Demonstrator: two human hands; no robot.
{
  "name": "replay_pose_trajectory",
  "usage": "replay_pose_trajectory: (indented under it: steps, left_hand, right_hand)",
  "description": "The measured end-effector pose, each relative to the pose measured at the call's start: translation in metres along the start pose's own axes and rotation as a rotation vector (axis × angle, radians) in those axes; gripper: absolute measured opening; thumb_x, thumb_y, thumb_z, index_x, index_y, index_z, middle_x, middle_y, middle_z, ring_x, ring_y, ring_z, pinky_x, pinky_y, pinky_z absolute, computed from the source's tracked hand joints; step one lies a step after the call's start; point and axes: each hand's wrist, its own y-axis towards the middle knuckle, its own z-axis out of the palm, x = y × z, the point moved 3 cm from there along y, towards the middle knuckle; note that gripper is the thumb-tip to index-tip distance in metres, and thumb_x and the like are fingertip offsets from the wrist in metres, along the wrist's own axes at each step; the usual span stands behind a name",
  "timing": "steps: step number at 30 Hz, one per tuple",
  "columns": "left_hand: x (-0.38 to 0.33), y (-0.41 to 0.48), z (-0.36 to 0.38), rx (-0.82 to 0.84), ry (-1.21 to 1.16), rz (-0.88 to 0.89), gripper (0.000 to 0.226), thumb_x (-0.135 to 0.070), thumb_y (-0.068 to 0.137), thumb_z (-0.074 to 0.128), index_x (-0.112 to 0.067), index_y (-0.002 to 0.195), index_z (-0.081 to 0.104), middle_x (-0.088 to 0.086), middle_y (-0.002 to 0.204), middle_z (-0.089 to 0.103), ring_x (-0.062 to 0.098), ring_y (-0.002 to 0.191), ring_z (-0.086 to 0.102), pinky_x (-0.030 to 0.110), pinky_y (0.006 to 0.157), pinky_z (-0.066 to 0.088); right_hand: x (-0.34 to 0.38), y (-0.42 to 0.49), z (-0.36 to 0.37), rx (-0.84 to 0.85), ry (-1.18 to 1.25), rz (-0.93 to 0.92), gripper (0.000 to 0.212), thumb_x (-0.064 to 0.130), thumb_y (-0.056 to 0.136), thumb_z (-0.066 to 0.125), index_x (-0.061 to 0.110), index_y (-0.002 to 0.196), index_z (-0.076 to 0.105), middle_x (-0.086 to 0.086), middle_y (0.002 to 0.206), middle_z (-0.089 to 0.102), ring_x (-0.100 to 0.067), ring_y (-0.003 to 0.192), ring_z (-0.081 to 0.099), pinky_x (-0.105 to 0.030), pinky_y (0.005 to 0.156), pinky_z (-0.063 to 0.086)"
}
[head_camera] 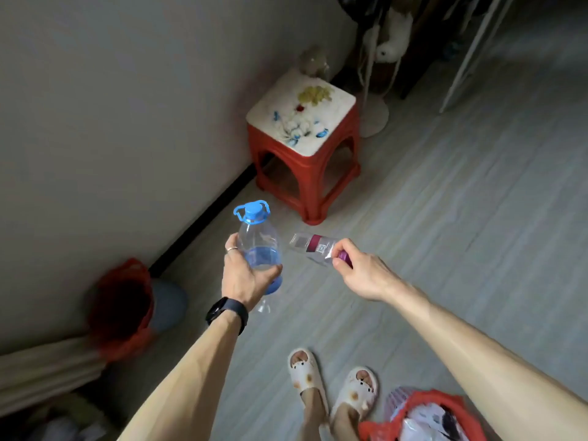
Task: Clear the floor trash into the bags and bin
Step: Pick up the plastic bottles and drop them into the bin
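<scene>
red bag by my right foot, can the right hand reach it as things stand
Probably yes: the red bag gapes open under that arm, nothing between; the right hand pinches a small bottle.

Big bottle, centre: clear, smooth, glossy plastic with an opaque blue plastic cap; small bottle at its 3 o'clock: thinner clear plastic, crinkled, maroon label. Stool at 12 o'clock: red moulded plastic, faint sheen, pale printed top. Floor: matt grey wood-grain planks; bag at 8 o'clock and bag at 5 o'clock: thin crumpled red plastic.
</scene>
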Motion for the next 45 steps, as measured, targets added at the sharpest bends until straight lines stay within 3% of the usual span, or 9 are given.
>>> replay_pose_trajectory:
  steps: [2, 6, 9, 13, 21, 27, 32, 39, 45]
  left_hand:
    - [0.02, -0.009, -0.043, -0.087, -0.064, -0.065, 0.101, -0.033, 0.053, 0.085, -0.027, 0.135, 0.026, -0.007, 0.113, 0.053, 0.008, 0.094, 0.062, 0.019, 0.075, 0.049]
    - [0.075, -0.031, -0.126, -0.285, -0.13, -0.217, 0.091, -0.036, 0.047, 0.086, -0.038, 0.116, 0.027, -0.017, 0.104, 0.053, 0.015, 0.092, 0.061, 0.029, 0.079, 0.045]
    - [0.115, -0.036, -0.177, -0.356, -0.185, -0.296, 0.098, -0.036, 0.051, 0.092, -0.029, 0.124, 0.027, -0.001, 0.115, 0.055, 0.019, 0.098, 0.06, 0.032, 0.086, 0.047]
    - [0.167, -0.039, -0.23, -0.464, -0.237, -0.389, 0.099, -0.04, 0.06, 0.092, -0.019, 0.131, 0.026, 0.003, 0.123, 0.052, 0.019, 0.104, 0.057, 0.031, 0.089, 0.044]
    - [0.251, -0.04, -0.317, -0.604, -0.288, -0.56, 0.1, -0.044, 0.06, 0.089, -0.016, 0.135, 0.028, 0.011, 0.127, 0.055, 0.027, 0.11, 0.057, 0.037, 0.09, 0.047]
    - [0.302, -0.052, -0.352, -0.672, -0.286, -0.684, 0.111, -0.051, 0.055, 0.089, -0.023, 0.138, 0.021, 0.019, 0.134, 0.051, 0.038, 0.12, 0.052, 0.046, 0.097, 0.046]
    - [0.321, -0.052, -0.377, -0.773, -0.327, -0.707, 0.115, -0.047, 0.055, 0.09, -0.038, 0.141, 0.014, 0.012, 0.132, 0.057, 0.036, 0.118, 0.056, 0.045, 0.095, 0.046]
    - [0.344, -0.02, -0.397, -0.908, -0.375, -0.731, 0.115, -0.044, 0.06, 0.088, -0.02, 0.145, 0.015, 0.011, 0.143, 0.042, 0.033, 0.125, 0.049, 0.041, 0.103, 0.041]
    - [0.382, 0.011, -0.395, -0.914, -0.351, -0.814, 0.112, -0.043, 0.06, 0.089, -0.012, 0.143, 0.021, 0.015, 0.14, 0.045, 0.037, 0.123, 0.051, 0.042, 0.1, 0.043]
  right_hand:
    - [0.04, 0.002, 0.007, 0.031, -0.022, -0.06, 0.007, 0.039, 0.098, 0.044, 0.04, 0.102, 0.039, 0.002, 0.087, 0.063, -0.035, 0.09, 0.061, -0.036, 0.074, 0.042]
    - [0.117, 0.009, 0.036, 0.121, -0.096, -0.167, 0.029, 0.04, 0.097, 0.043, 0.044, 0.124, 0.033, -0.006, 0.098, 0.067, -0.037, 0.095, 0.061, -0.039, 0.081, 0.046]
    - [0.17, 0.026, 0.066, 0.193, -0.229, -0.221, 0.05, 0.041, 0.098, 0.039, 0.039, 0.143, 0.018, -0.015, 0.109, 0.067, -0.039, 0.103, 0.06, -0.041, 0.086, 0.046]
    - [0.239, 0.049, 0.114, 0.278, -0.399, -0.252, 0.056, 0.042, 0.098, 0.035, 0.032, 0.149, 0.015, -0.018, 0.113, 0.065, -0.039, 0.106, 0.059, -0.045, 0.092, 0.047]
    - [0.345, 0.077, 0.199, 0.353, -0.604, -0.292, 0.055, 0.045, 0.097, 0.036, 0.029, 0.148, 0.022, -0.015, 0.12, 0.063, -0.037, 0.105, 0.06, -0.046, 0.09, 0.049]
    - [0.386, 0.102, 0.238, 0.403, -0.737, -0.323, 0.052, 0.049, 0.093, 0.044, 0.023, 0.138, 0.04, -0.015, 0.122, 0.062, -0.037, 0.108, 0.059, -0.041, 0.092, 0.049]
    - [0.416, 0.133, 0.266, 0.454, -0.856, -0.376, 0.042, 0.051, 0.09, 0.044, 0.024, 0.121, 0.05, -0.012, 0.116, 0.064, -0.035, 0.103, 0.059, -0.036, 0.078, 0.045]
    - [0.45, 0.18, 0.298, 0.397, -0.869, -0.49, 0.041, 0.057, 0.086, 0.044, 0.024, 0.11, 0.049, -0.016, 0.109, 0.066, -0.039, 0.098, 0.062, -0.037, 0.074, 0.045]
    - [0.46, 0.209, 0.344, 0.346, -0.769, -0.515, 0.045, 0.06, 0.087, 0.045, 0.025, 0.115, 0.049, -0.02, 0.106, 0.067, -0.042, 0.098, 0.063, -0.04, 0.078, 0.051]
